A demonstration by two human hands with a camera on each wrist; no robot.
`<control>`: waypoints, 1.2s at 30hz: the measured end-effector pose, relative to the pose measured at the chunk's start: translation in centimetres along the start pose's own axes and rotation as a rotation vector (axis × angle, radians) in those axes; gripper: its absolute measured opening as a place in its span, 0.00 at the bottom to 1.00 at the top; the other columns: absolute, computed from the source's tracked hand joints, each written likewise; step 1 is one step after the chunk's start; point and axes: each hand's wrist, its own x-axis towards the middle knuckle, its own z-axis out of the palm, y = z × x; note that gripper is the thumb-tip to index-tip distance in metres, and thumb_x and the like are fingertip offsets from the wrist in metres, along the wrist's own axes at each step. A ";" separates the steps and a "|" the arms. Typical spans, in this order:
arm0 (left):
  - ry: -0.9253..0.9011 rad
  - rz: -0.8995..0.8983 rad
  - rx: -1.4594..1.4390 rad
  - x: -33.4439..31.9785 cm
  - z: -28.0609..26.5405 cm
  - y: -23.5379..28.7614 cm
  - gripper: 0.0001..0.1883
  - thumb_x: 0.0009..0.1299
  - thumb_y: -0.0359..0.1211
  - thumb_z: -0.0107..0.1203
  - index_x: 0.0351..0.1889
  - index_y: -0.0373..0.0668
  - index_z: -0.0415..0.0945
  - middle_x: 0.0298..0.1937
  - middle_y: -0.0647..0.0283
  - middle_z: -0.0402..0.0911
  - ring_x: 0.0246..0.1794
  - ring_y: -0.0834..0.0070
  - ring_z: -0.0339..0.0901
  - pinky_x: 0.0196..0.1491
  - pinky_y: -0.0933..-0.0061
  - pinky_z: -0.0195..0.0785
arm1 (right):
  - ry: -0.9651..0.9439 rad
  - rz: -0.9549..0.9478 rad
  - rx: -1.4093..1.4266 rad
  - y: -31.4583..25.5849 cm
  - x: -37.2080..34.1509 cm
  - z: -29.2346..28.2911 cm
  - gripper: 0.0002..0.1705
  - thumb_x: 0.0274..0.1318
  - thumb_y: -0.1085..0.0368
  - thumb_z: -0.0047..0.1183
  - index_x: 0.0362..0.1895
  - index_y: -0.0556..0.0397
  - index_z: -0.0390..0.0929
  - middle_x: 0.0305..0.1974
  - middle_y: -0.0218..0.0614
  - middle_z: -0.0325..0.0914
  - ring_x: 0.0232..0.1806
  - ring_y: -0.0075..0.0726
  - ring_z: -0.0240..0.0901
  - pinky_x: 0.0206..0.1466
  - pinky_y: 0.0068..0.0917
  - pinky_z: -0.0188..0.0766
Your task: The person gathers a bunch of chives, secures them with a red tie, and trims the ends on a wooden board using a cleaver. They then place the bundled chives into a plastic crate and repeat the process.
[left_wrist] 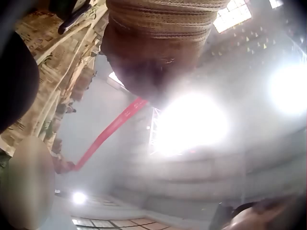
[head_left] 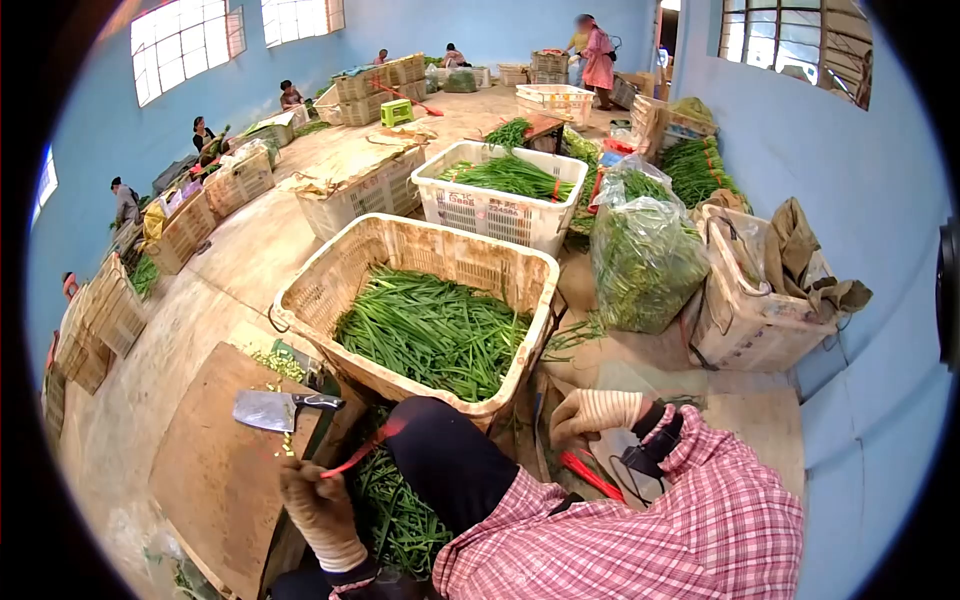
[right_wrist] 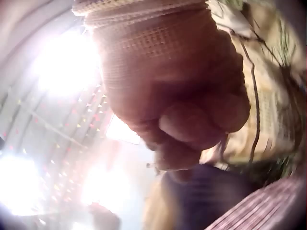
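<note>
So the left hand [head_left: 322, 512] had a red strip [head_left: 362, 452] pinched, just nearside of the big crate [head_left: 440, 262] holding greens [head_left: 430, 330]; right hand [head_left: 592, 414], nearside-right of it, was curled closed, seemingly empty.

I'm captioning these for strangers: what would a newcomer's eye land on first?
Probably the big stained crate of green stalks, front and centre. Next, the cleaver lying on the board at left, and the red strip held in the gloved left hand just below.
</note>
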 end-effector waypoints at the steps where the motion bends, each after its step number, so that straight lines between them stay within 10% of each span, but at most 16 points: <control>1: 0.005 0.070 -0.067 0.0 0.0 0.0 0.12 0.70 0.40 0.57 0.47 0.47 0.72 0.33 0.73 0.77 0.26 0.87 0.68 0.32 0.85 0.64 | 0.170 -0.096 -0.077 0.5 0.4 0.0 0.18 0.62 0.56 0.48 0.51 0.49 0.80 0.44 0.41 0.81 0.46 0.26 0.76 0.50 0.21 0.71; 5: 0.118 -0.121 -0.125 -0.5 2.5 -2.2 0.11 0.71 0.39 0.55 0.47 0.47 0.73 0.35 0.73 0.77 0.29 0.86 0.71 0.32 0.84 0.66 | 0.237 -0.589 0.364 -5.5 3.6 2.9 0.34 0.61 0.65 0.52 0.70 0.51 0.56 0.62 0.35 0.67 0.45 0.25 0.70 0.47 0.24 0.69; 13: 0.265 -0.262 -0.173 -1.5 1.2 -3.4 0.11 0.71 0.39 0.55 0.46 0.45 0.73 0.32 0.69 0.80 0.25 0.83 0.74 0.29 0.83 0.70 | 0.083 -1.115 0.833 -11.9 6.6 3.0 0.19 0.64 0.55 0.52 0.48 0.58 0.74 0.46 0.42 0.79 0.29 0.27 0.73 0.31 0.23 0.69; 17: 0.402 -0.257 -0.175 -1.2 0.5 -2.2 0.08 0.74 0.33 0.48 0.48 0.44 0.71 0.32 0.71 0.69 0.28 0.84 0.63 0.29 0.86 0.59 | 0.269 -0.901 1.186 -14.2 8.7 3.4 0.22 0.63 0.54 0.53 0.52 0.57 0.70 0.35 0.41 0.80 0.21 0.26 0.70 0.25 0.22 0.66; 21: 0.428 -0.044 0.269 -2.6 -0.7 -1.4 0.10 0.73 0.40 0.52 0.50 0.53 0.75 0.30 0.78 0.72 0.25 0.85 0.65 0.32 0.82 0.60 | 0.049 -0.778 0.984 -15.5 10.7 2.6 0.24 0.66 0.54 0.48 0.55 0.61 0.66 0.22 0.30 0.72 0.12 0.18 0.54 0.18 0.17 0.53; 27: 0.318 0.087 -0.392 -3.8 -3.2 2.4 0.13 0.72 0.32 0.52 0.53 0.44 0.74 0.41 0.65 0.79 0.30 0.81 0.74 0.31 0.82 0.69 | 0.056 -0.699 0.947 -16.7 12.4 2.7 0.26 0.67 0.61 0.48 0.62 0.63 0.62 0.29 0.30 0.76 0.17 0.15 0.57 0.24 0.16 0.57; 36: 0.411 -0.031 -0.422 -4.7 -5.3 3.6 0.13 0.76 0.39 0.47 0.51 0.44 0.75 0.37 0.66 0.81 0.25 0.82 0.69 0.27 0.82 0.65 | -0.334 -0.873 1.235 -16.7 15.6 2.7 0.23 0.66 0.60 0.47 0.62 0.55 0.65 0.25 0.18 0.69 0.13 0.14 0.48 0.22 0.17 0.50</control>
